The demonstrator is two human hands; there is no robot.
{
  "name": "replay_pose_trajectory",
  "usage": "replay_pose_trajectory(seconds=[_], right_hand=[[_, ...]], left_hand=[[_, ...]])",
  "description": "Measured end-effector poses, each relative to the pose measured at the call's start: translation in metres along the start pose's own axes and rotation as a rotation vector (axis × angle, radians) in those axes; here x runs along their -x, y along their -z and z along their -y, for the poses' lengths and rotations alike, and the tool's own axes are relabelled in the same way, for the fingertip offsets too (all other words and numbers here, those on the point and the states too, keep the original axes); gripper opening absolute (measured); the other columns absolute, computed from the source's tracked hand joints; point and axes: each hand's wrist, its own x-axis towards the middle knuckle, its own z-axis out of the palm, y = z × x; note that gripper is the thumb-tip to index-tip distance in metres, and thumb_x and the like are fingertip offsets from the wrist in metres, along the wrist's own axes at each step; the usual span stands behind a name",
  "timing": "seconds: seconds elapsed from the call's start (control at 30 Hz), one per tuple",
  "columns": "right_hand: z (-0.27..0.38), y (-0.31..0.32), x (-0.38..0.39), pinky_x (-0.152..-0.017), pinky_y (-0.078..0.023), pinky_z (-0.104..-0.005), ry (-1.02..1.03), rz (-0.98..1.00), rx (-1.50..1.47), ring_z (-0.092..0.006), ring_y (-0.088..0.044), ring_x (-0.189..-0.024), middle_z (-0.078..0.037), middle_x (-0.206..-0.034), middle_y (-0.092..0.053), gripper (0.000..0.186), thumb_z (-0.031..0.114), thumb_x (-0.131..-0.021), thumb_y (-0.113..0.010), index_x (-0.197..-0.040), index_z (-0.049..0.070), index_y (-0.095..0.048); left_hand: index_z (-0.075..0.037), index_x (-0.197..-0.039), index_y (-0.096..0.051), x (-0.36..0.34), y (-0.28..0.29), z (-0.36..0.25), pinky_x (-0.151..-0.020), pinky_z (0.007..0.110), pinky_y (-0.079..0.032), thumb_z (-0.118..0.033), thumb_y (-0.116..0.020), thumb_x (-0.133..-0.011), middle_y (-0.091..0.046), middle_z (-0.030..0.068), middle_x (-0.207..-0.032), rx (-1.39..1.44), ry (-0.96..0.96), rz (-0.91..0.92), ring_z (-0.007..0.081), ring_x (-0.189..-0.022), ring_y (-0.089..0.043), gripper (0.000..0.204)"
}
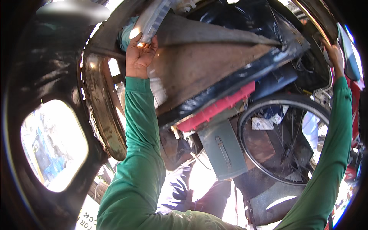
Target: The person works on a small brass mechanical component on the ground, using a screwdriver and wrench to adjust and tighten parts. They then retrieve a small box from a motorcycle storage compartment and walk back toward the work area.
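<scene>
Both my arms, in green sleeves, reach up and forward. My left hand (141, 55) has its fingers curled around the lower end of a clear plastic-wrapped package (152, 19), which shows pale and bluish stripes. Beside it lies a brown sheet (207, 65) with a raised fold, over a black plastic-covered surface (230, 80). At the far right my right hand (336, 57) is closed on the curved brown metal edge (317, 23); its fingers are small and partly hidden. What is inside the plastic cannot be made out.
A bicycle wheel (245, 132) stands below right, next to a grey-green case (220, 149) with a handle. A pink plastic piece (218, 109) juts out under the black surface. To the left are a rusty curved metal rim (102, 103) and a dark panel (50, 86) with a window opening.
</scene>
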Motion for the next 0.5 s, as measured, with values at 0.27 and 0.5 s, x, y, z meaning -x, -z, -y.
replay_pose_trajectory(seconds=[0.27,0.5], right_hand=[[0.307,0.209,0.257,-0.101,-0.049,-0.0412,-0.096,-0.536,-2.18,-0.0304,-0.064,-0.116,-0.022,-0.136,-0.058,0.1,0.06,-0.084,-0.072,-0.15,-0.006,-0.037],[0.358,0.171,0.453,-0.111,-0.041,-0.0417,-0.903,-0.396,-2.732,-0.0262,-0.054,-0.127,-0.012,-0.138,-0.054,0.069,0.01,-0.089,-0.073,-0.146,-0.002,-0.037]], left_hand=[[0.001,-0.139,-0.047,0.245,-0.019,0.177,-0.107,0.049,-0.051,-0.019,-0.076,-0.087,-0.06,0.0171,-0.135,-0.373,-0.039,0.495,0.0348,-0.125,-0.06,0.063],[-0.003,-0.149,-0.041,0.24,-0.007,0.185,-0.104,0.051,-0.046,-0.026,-0.089,-0.063,-0.058,0.0213,-0.128,-2.344,-1.038,0.426,0.0396,-0.12,-0.056,0.101]])
